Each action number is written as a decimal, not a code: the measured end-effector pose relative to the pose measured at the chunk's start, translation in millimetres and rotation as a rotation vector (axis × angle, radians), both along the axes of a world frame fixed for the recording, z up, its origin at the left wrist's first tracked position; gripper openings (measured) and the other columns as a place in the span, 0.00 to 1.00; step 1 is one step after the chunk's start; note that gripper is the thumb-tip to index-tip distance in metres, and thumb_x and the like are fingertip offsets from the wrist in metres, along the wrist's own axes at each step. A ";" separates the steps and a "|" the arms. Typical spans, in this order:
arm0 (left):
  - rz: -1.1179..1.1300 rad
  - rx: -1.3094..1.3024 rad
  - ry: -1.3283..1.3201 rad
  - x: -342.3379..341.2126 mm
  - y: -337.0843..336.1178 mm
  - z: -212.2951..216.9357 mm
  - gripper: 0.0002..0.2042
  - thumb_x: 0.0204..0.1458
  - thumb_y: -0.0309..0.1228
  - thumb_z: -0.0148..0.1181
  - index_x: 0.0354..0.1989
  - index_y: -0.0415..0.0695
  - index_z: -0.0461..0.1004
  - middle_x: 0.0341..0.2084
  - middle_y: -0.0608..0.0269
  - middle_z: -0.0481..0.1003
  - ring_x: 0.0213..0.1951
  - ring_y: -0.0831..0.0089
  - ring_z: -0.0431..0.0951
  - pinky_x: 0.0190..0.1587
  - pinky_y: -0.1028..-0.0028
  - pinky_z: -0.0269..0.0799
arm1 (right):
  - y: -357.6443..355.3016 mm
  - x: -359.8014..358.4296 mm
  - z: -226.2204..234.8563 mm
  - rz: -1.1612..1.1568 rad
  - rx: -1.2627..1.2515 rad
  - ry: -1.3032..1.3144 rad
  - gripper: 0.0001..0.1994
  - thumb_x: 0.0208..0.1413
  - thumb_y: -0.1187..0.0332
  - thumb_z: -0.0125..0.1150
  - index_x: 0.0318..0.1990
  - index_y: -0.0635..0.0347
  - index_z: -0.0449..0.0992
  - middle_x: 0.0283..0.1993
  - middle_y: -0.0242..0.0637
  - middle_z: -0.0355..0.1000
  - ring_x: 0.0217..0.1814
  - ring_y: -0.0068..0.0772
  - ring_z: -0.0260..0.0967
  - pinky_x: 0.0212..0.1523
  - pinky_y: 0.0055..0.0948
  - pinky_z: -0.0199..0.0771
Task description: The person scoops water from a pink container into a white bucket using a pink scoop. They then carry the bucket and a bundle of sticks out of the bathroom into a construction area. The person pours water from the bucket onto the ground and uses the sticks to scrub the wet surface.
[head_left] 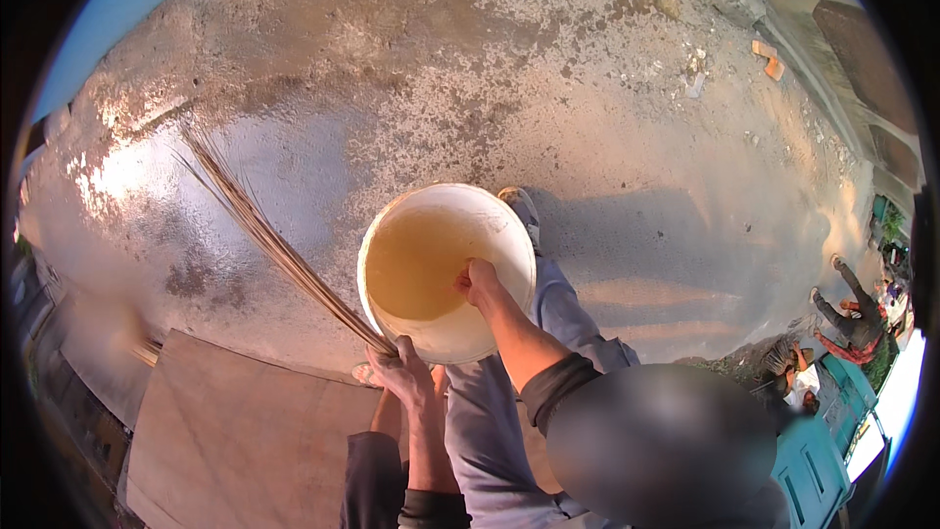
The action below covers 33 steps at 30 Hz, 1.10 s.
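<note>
A round white bucket (511, 247) is in the middle of the view, with yellowish-brown contents that look like liquid. My right hand (478, 281) reaches inside over these contents, its fingers curled; what they hold, if anything, is hidden. Beside the bucket's near left rim, my left hand (399, 369) is closed around the butt end of a stick broom (294, 261). Its long, thin bristles stretch away to the far left, over wet ground. I cannot tell what supports the bucket.
A large blurred round shape (666, 446) covers the lower right. Grey-blue trouser legs (482, 436) and dark trousers (372, 480) stand close by. A brown flat slab (235, 421) lies at lower left. Two people (857, 321) are at the far right, near orange brick pieces (770, 61) farther off.
</note>
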<state>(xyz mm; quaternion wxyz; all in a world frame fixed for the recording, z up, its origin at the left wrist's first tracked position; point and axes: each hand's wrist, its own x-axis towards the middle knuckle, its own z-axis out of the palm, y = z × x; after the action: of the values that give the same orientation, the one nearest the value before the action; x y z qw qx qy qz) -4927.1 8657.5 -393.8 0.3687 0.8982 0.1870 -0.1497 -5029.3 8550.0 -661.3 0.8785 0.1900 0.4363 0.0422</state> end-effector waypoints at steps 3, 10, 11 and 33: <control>0.037 -0.035 0.042 -6.2 15.5 2.5 0.09 0.49 0.24 0.53 0.36 0.33 0.66 0.25 0.62 0.67 0.29 0.72 0.66 0.35 0.71 0.66 | -11.3 57.9 53.4 0.108 -0.234 0.512 0.14 0.63 0.64 0.48 0.32 0.62 0.75 0.27 0.41 0.75 0.35 0.39 0.74 0.39 0.35 0.78; 0.020 -0.083 0.078 -23.7 42.9 -2.1 0.09 0.48 0.22 0.54 0.37 0.34 0.65 0.30 0.59 0.67 0.31 0.71 0.67 0.38 0.71 0.66 | -114.2 62.2 187.3 -0.452 -0.362 -0.075 0.15 0.63 0.62 0.49 0.44 0.64 0.76 0.42 0.45 0.77 0.44 0.42 0.74 0.48 0.41 0.77; 0.023 -0.079 0.090 -22.8 41.0 -3.1 0.09 0.48 0.22 0.54 0.37 0.34 0.65 0.30 0.59 0.67 0.31 0.71 0.67 0.38 0.70 0.66 | -98.4 59.2 180.8 -0.269 -0.372 0.085 0.15 0.63 0.62 0.50 0.46 0.65 0.75 0.43 0.46 0.76 0.45 0.43 0.74 0.48 0.42 0.77; -0.004 -0.024 -0.014 -28.8 56.7 -8.5 0.06 0.45 0.23 0.53 0.31 0.34 0.66 0.29 0.52 0.63 0.31 0.56 0.66 0.38 0.62 0.63 | -134.4 39.9 174.4 0.153 -0.780 0.396 0.14 0.63 0.62 0.49 0.41 0.66 0.73 0.40 0.47 0.74 0.44 0.41 0.73 0.47 0.39 0.76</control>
<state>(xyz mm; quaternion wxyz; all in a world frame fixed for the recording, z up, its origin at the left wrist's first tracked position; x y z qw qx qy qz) -4955.9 8714.2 -402.3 0.3803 0.8950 0.1811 -0.1465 -4989.4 8415.6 -486.9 0.7783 -0.1844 0.5922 -0.0978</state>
